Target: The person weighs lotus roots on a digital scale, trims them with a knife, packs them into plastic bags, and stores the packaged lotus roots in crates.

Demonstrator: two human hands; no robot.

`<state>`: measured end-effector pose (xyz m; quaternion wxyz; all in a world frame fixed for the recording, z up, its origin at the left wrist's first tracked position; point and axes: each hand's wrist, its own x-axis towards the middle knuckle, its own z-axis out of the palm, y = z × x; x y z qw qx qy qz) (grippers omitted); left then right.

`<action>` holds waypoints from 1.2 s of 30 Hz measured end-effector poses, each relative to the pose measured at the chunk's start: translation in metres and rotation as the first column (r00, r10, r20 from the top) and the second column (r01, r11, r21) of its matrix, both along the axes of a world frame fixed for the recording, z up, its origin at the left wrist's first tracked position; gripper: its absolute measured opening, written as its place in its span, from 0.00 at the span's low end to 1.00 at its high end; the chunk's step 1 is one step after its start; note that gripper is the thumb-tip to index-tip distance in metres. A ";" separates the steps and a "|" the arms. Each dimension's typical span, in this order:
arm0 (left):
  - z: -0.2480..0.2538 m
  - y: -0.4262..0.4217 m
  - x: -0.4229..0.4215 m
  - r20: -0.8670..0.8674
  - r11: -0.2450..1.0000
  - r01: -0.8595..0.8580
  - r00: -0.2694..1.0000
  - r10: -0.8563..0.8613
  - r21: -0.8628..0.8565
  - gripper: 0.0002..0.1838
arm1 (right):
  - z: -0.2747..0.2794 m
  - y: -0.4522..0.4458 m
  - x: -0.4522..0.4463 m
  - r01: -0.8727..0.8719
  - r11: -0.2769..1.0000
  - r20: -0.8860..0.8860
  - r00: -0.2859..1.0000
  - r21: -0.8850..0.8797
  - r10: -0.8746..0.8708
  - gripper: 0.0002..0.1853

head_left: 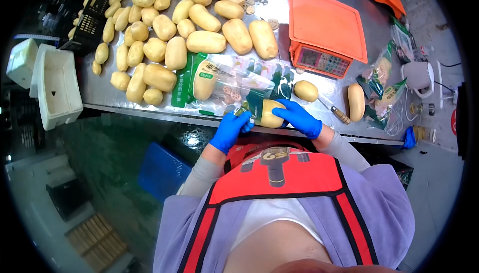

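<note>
A pale yellow lotus root piece [272, 114] lies at the table's front edge, its left end at the mouth of a printed plastic bag [255, 102]. My right hand [299, 118], in a blue glove, is closed on the root's right end. The fingers of my left hand [230, 131], also gloved in blue, pinch the bag beside the root's left end. Behind them lie more green-and-clear printed bags [239, 71], with another root piece [204, 81] on or in the leftmost one. A short root piece [306, 91] and a wooden-handled knife [335, 109] are to the right.
Many lotus root pieces [204, 42] cover the table's left and back. An orange scale [327, 31] stands at the back right. Filled bags [379, 76] and a long root piece [356, 102] lie right. Foam boxes [57, 88] and a black crate [102, 3] stand left.
</note>
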<state>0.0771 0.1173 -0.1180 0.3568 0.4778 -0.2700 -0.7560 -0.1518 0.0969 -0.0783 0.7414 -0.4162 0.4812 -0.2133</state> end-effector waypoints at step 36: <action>-0.014 0.010 0.037 -0.013 0.979 0.184 0.983 -0.183 0.086 0.11 | -0.048 -0.042 0.086 -0.424 0.526 -0.452 0.888 -0.737 0.083 0.09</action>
